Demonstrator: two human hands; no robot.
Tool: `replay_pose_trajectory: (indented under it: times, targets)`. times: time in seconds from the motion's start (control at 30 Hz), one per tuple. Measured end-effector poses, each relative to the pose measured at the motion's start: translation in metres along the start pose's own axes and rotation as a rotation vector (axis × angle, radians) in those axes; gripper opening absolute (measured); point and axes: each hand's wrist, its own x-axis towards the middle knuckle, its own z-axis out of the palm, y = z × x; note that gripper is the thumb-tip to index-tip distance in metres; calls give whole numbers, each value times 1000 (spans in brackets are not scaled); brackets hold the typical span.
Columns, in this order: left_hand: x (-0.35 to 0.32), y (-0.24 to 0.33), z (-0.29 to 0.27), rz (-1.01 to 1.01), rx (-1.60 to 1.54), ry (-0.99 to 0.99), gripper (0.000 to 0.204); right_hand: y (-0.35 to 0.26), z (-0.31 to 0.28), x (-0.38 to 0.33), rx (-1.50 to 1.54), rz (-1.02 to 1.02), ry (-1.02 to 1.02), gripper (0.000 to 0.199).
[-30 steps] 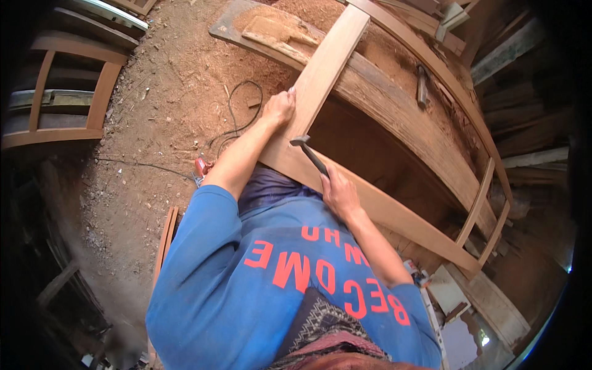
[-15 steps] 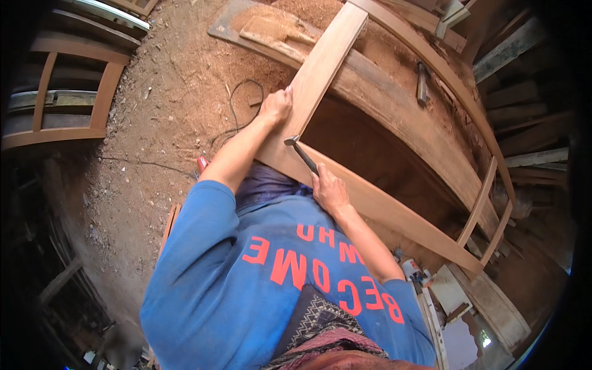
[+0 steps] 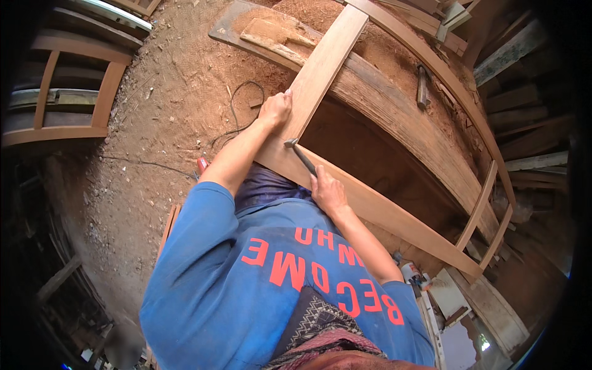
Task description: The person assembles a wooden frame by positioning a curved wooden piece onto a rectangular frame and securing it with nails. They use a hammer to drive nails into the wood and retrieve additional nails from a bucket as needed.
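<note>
My right hand (image 3: 328,190) is wrapped round the dark handle of a hammer (image 3: 303,160). The hammer's small head is over the near left corner of a large wooden frame (image 3: 394,216); whether it touches the wood I cannot tell. My left hand (image 3: 275,110) is closed on the outer edge of the frame's wide end board (image 3: 324,65), its fingertips partly hidden. The frame lies across a worn plank bench (image 3: 401,117), its near rail close against my body. Two short bars stand at the frame's right end.
A second dark-handled tool (image 3: 422,86) rests on the sawdust-strewn bench. Another wooden frame (image 3: 111,92) is at the far left. A black cord (image 3: 231,98) loops over the dirt floor, near a red object (image 3: 202,164). Stacked timber (image 3: 512,52) fills the right side.
The hammer head has dipped very slightly toward the corner of the frame. My left hand and the frame stay almost where they were.
</note>
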Motion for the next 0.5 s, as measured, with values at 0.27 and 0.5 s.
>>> replay_pose_trajectory:
  times: [0.27,0.5]
  targets:
    - [2,-5,11,19,20,12,73,4,-1,1,44,16,24,28]
    - [16,-25,-5,-16,-92,27,73,20,-65,-18,391,170,273,19]
